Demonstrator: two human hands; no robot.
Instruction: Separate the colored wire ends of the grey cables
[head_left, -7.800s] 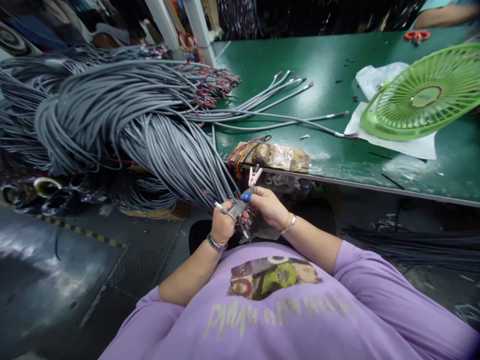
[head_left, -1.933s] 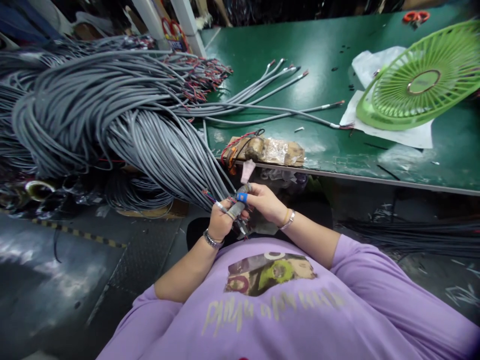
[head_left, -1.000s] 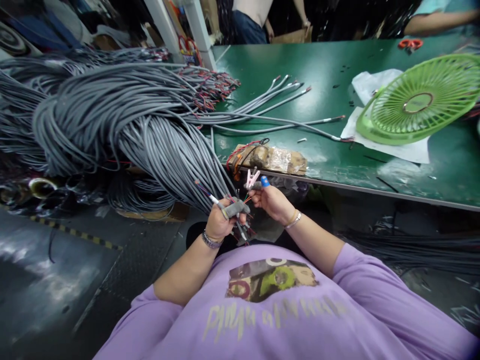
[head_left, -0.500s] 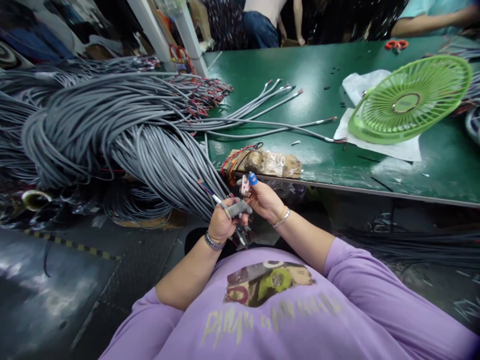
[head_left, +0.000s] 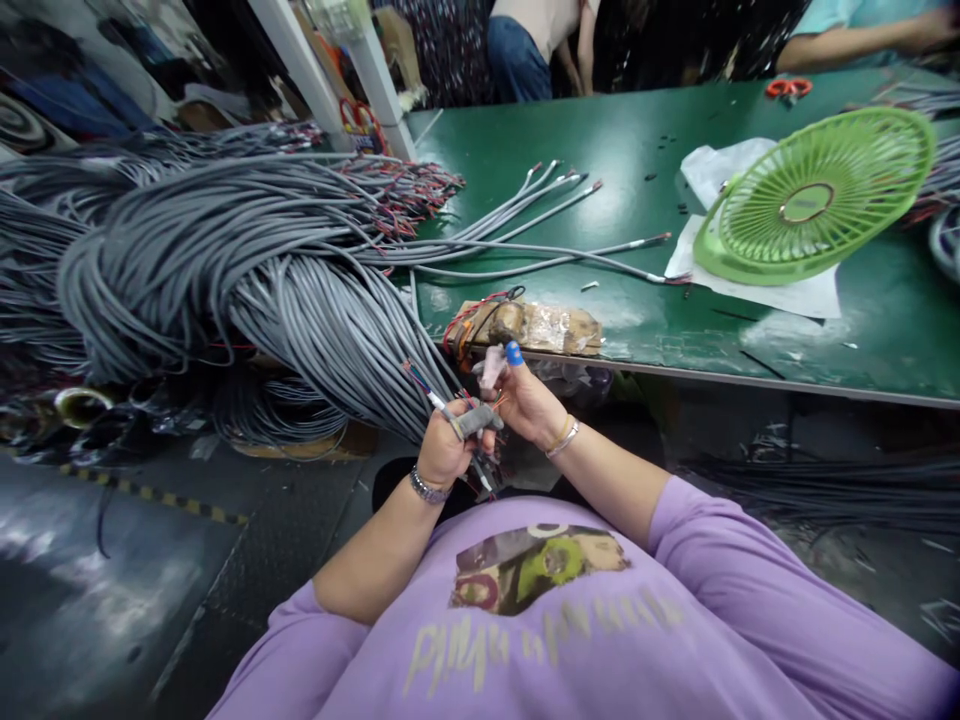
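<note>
My left hand (head_left: 444,448) is closed around the ends of several grey cables (head_left: 360,340) that run down from a large heap at the left; coloured inner wires stick out past my taped thumb. My right hand (head_left: 527,398) is closed on a small pink cutting tool (head_left: 491,367), held just right of the cable ends; its forefinger carries a blue cap. Both hands are in front of my chest, below the table edge.
A green table (head_left: 645,330) holds several finished cables (head_left: 540,215), a taped brown block (head_left: 536,325) at its front edge, a green fan grille (head_left: 817,195) on white paper and orange scissors (head_left: 787,87). Other people stand or sit at the far side.
My right hand with the pink tool has moved from beside the left hand up toward the table edge and come partly back. My left hand keeps its hold on the cable ends.
</note>
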